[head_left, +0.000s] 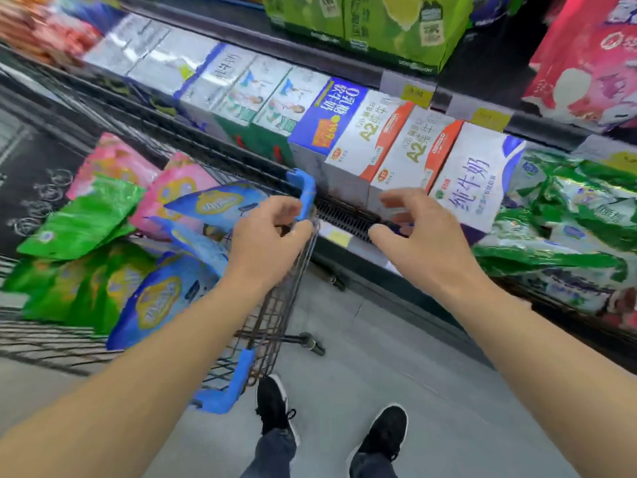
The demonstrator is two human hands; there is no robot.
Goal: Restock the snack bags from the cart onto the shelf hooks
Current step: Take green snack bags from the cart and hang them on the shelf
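Snack bags point(113, 257) fill the cart point(275, 315) at 9 o'clock. The left hand point(265, 243) curls over the cart's right rim, grip blurred. The right hand point(413, 232), fingers spread and holding nothing, hovers near the shelf point(348, 219) edge. Bare floor point(396, 357) lies at 6 o'clock.

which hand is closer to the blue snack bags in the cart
Left. The left hand is over the cart's rim, right beside the blue bags. The right hand is off to the right of the cart, in front of the milk cartons.
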